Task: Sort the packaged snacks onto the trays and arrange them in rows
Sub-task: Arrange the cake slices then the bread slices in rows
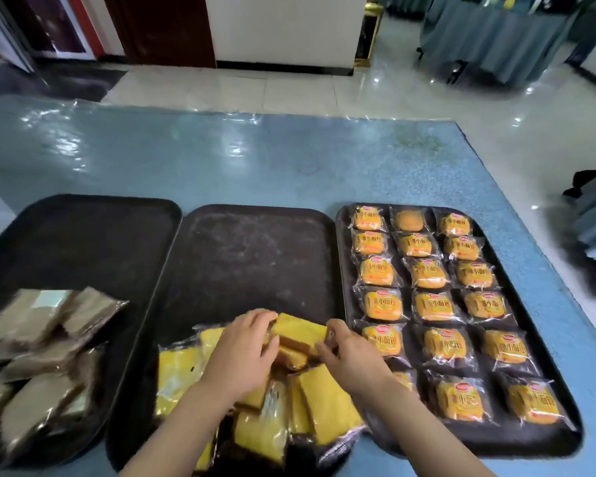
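A pale tiled floor (289, 87) runs behind a wide table (221, 160) under a glossy blue cover, its far half bare up to the far edge. Beyond it stand a white wall (283, 25), a dark door (166, 25) and another table draped in grey-blue cloth (496, 36).

Three dark trays lie side by side along the near edge, almost touching. The left tray (83, 235) holds a loose heap of brown packets (45, 356) at its near end; blur keeps me from counting them. The middle tray (255, 256) is bare over its far half, with a jumble of yellow cake packets (289, 407) at the near end, overlapping too much to count. The right tray (344, 270) is filled edge to edge with orange bun packets (434, 306) in three columns; about twenty show, the nearest left ones hidden by the forearm.

The left hand (245, 349) and right hand (348, 352) each pinch an end of one yellow packet (301, 330), held just above the jumble.
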The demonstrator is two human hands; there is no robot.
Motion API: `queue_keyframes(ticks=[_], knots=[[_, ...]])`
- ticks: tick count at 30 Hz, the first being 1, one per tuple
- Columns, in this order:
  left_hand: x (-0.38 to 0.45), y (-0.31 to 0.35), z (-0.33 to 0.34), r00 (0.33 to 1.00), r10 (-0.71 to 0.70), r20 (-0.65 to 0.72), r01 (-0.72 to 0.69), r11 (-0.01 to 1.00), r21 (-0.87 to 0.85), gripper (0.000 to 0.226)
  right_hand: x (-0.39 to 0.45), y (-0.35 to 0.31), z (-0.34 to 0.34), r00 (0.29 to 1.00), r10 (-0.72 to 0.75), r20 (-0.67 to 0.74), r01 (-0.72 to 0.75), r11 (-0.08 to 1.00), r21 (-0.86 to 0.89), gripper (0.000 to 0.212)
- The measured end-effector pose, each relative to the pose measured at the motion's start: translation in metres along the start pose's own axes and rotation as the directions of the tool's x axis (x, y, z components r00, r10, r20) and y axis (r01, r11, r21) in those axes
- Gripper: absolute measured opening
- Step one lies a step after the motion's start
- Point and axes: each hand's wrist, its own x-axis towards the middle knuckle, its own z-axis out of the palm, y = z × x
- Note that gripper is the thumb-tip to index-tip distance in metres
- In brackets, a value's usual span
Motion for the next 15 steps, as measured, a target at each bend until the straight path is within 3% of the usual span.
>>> queue_keyframes(ticks=[3,6,11,15], knots=[[0.021,-0.02,-0.016,0.986,-0.032,0.164,0.015,0.994,0.107,0.048,0.011,-0.018,0.014,0.983,0.178,-0.035,-0.179,0.984,-0.02,0.054],[0.031,-0.027,-0.02,0.958,-0.001,0.288,-0.052,0.983,0.176,0.05,0.015,-0.032,0.027,0.952,0.299,-0.063,-0.302,0.952,-0.046,0.052],[0.031,-0.037,-0.02,0.925,0.044,0.377,-0.037,0.999,-0.026,0.051,0.013,-0.052,0.039,0.9,0.422,-0.113,-0.42,0.907,0.045,0.05],[0.039,-0.054,-0.028,0.935,0.03,0.354,0.063,0.966,-0.25,0.053,0.023,-0.075,0.043,0.888,0.407,-0.213,-0.398,0.913,0.083,0.05]])
